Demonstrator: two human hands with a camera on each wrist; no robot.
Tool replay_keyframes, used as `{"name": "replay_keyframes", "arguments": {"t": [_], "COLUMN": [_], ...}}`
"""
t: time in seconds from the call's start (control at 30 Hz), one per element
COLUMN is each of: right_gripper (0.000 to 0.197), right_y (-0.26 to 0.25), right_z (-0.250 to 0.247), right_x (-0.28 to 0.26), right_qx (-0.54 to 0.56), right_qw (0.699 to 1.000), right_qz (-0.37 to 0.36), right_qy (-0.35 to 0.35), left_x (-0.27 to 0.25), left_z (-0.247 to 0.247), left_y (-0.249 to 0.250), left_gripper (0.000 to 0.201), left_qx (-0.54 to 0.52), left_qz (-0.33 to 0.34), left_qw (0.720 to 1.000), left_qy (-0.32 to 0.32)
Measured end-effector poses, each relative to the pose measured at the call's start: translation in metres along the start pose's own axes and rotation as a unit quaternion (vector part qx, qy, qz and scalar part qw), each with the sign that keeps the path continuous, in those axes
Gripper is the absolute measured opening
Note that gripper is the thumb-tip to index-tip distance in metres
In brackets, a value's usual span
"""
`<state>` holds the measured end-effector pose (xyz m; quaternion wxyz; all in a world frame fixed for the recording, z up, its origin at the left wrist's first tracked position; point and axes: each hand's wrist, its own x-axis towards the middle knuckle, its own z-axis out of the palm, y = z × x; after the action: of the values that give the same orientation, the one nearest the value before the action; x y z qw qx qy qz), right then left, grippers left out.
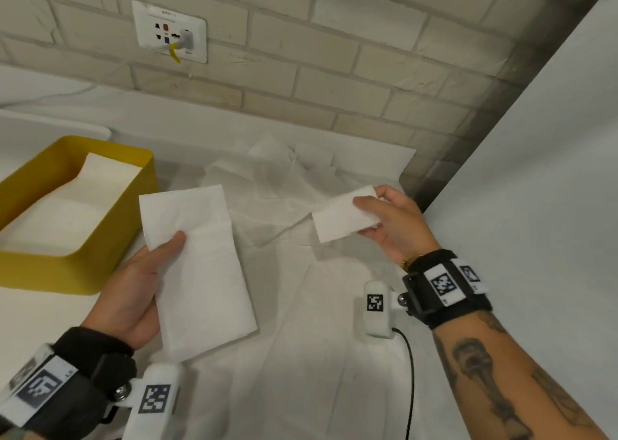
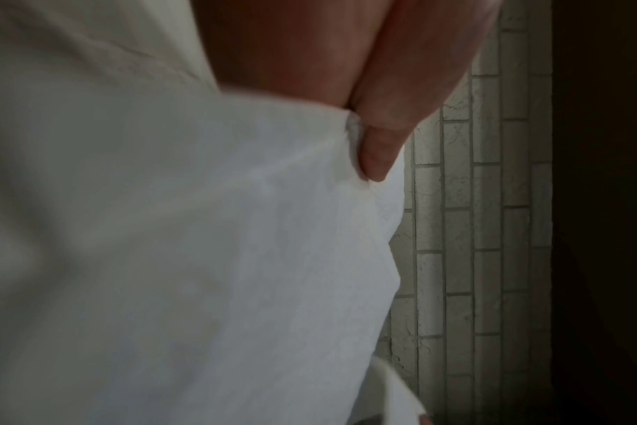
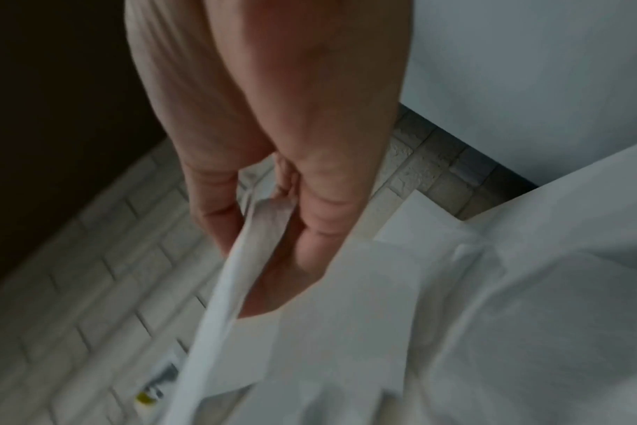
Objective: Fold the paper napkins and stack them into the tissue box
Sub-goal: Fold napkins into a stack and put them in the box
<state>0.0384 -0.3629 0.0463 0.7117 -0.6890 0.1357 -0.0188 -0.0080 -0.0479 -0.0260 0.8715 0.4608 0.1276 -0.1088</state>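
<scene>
Napkins are pinched in both grips: folded napkin [image 1: 200, 265] by left hand [image 1: 133, 289] beside tissue box [image 1: 40, 265] for stacking; unfolded napkin [image 1: 344, 219] lifted by right hand [image 1: 394, 225] for folding.

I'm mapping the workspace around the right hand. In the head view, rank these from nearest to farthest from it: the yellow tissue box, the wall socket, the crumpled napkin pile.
1. Crumpled napkin pile: on the table just left of the right hand.
2. Yellow tissue box: at the table's far left, past the left hand.
3. Wall socket: up on the brick wall, upper left.
</scene>
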Motion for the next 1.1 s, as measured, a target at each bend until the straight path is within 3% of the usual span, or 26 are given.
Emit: {"name": "replay_keyframes", "arguments": {"t": [0.13, 0.27, 0.4, 0.53, 0.73, 0.83, 0.93, 1.0, 1.1], "right_gripper": [0.023, 0.037, 0.038, 0.043, 0.047, 0.059, 0.041, 0.029, 0.032], "right_y": [-0.006, 0.050, 0.095, 0.091, 0.072, 0.069, 0.038, 0.009, -0.019], "right_z": [-0.017, -0.035, -0.040, -0.038, -0.030, -0.022, -0.003, 0.011, 0.035], "right_x": [-0.048, -0.097, -0.128, -0.124, -0.077, -0.059, -0.057, -0.064, -0.074], "right_qx": [0.068, 0.042, -0.027, -0.093, -0.131, -0.182, -0.184, -0.114, 0.023], "right_qw": [0.998, 0.994, 0.983, 0.973, 0.968, 0.970, 0.979, 0.989, 0.986], "right_qz": [-0.005, 0.105, 0.181, 0.210, 0.211, 0.153, 0.055, -0.003, -0.057], "right_qy": [0.002, 0.009, 0.025, -0.012, -0.038, -0.040, -0.060, -0.095, -0.155], "left_x": [-0.003, -0.006, -0.008, -0.008, -0.010, -0.011, -0.012, -0.012, -0.009], "left_z": [0.005, 0.009, 0.016, 0.019, 0.023, 0.024, 0.026, 0.027, 0.027], "left_y": [-0.005, -0.012, -0.021, -0.028, -0.029, -0.030, -0.028, -0.028, -0.030], "left_gripper": [0.027, 0.027, 0.029, 0.035, 0.033, 0.031, 0.025, 0.024, 0.032], "left_qx": [0.000, -0.007, 0.007, 0.014, 0.001, -0.010, -0.022, -0.021, -0.020], "left_qz": [-0.012, -0.034, -0.053, -0.066, -0.063, -0.067, -0.065, -0.063, -0.068], "left_qw": [1.000, 0.999, 0.998, 0.997, 0.997, 0.997, 0.997, 0.998, 0.997], "left_qy": [-0.019, -0.020, -0.024, -0.030, -0.044, -0.039, -0.028, -0.019, -0.022]}}
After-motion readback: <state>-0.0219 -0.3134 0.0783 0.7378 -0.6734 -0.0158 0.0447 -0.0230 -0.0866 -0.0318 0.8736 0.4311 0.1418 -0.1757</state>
